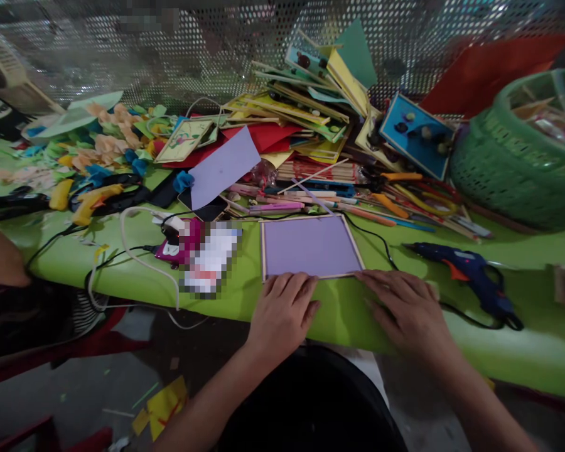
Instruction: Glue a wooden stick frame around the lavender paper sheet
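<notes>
Purple card (311,246) edged with thin pale sticks, lying flat on the green table (245,323), straight ahead of the body, seen here as the centre of the clock. At seven o'clock, left hand (282,307) palm down, fingers close together on the near edge, thumb held apart from their tips. At four o'clock, right hand (407,307) loosely spread, fingertips at the near right corner, well apart from the other hand. At three, blue glue gun (471,270) on its side, nozzle toward the card. At two, green basket (503,157). Between one and two, blue framed card (417,135), tilted. At twelve, pens (282,206) nearby and, farther off, heaped framed cards (301,110). Between ten and eleven, second purple sheet (226,166). At ten, paper flowers (113,135). At nine, blurred-over pale rectangle (211,257) just beside a pink power block (183,245); farther out, another person's arm (2,257).
</notes>
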Demonstrator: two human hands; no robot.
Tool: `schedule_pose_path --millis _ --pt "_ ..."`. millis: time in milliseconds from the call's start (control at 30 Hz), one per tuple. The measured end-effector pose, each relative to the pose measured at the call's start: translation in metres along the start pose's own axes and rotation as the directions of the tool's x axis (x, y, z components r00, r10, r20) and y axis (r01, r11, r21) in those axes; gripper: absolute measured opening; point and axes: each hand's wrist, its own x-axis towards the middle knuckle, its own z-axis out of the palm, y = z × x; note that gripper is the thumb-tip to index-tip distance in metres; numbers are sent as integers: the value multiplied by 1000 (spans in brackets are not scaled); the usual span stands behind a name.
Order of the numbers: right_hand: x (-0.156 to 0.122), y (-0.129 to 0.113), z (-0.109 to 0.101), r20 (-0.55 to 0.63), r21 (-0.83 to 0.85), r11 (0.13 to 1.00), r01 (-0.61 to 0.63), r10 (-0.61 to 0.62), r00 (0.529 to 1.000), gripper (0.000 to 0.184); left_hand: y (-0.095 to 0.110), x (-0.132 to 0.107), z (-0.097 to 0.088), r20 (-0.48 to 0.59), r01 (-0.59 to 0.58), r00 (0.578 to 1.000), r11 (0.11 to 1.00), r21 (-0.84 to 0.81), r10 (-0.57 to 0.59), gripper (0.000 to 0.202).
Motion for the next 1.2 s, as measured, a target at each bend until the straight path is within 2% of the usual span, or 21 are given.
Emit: schedule_pose_path --millis 300,567,700,867,1100,1200 --pt "2 -4 0 -16 -64 998 6 -7 1000 37 1 1 -2 29 10 1000 1000 -18 -10 38" --pt "2 -9 0 22 -42 999 35 -34 999 42 0 -3 -5 -61 70 995 993 -93 -76 35" --pt "8 -22 1 79 -27 997 75 -73 994 44 -7 -9 -12 -86 113 989 988 -103 -122 35" --pt "12 -30 5 51 -60 997 49 -46 998 39 -20 -20 -15 -94 152 983 986 -63 -158 34" --pt "9 -29 9 51 -29 999 24 -22 998 41 -24 -23 -11 -115 121 985 988 -96 -132 24" --pt "6 -25 8 2 5 1000 -1 1 1000 42 -20 -26 -13 -121 98 986 989 -113 -111 23"
